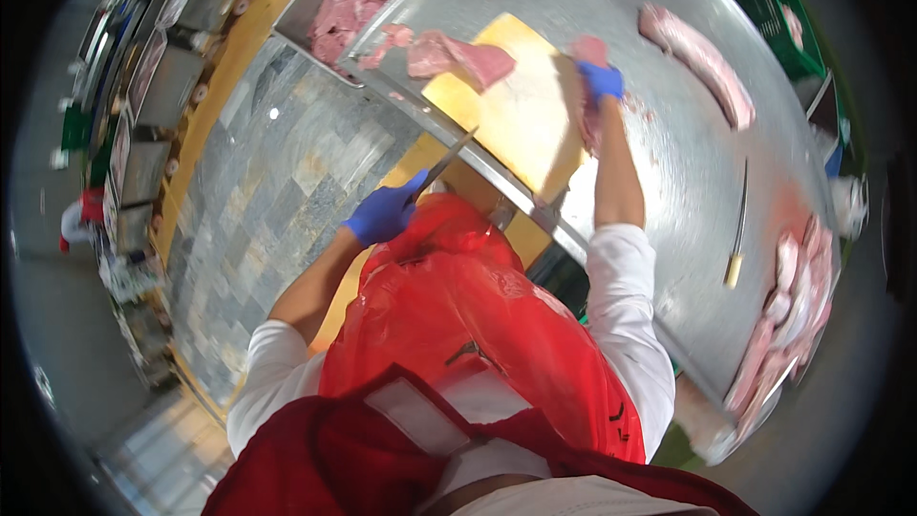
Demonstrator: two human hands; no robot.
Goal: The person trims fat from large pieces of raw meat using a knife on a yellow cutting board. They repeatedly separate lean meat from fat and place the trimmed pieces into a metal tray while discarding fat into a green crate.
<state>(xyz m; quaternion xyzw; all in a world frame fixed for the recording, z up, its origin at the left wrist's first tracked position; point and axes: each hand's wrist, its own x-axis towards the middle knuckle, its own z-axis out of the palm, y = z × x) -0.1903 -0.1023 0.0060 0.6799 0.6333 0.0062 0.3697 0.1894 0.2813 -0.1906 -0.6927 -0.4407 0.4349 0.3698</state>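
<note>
My left hand (382, 214), in a blue glove, is closed around the handle of a knife (449, 161). Its blade points up and to the right, near the metal table's front edge. On the table, my right hand (602, 83), also blue-gloved, grips a piece of raw meat (590, 50) at the right side of a yellow cutting board (535, 115). Part of that meat hangs below the fingers; the hand covers its middle. Another cut of pink meat (458, 59) lies across the board's upper left corner and onto the steel.
A steel tub (358, 5) heaped with meat adjoins the table's left edge. Farther right on the metal table (688, 191) lie a long strip of meat (697, 62), a thin rod with a pale handle (735, 253) and several pale strips (788, 311). A green crate (783, 19) stands beyond.
</note>
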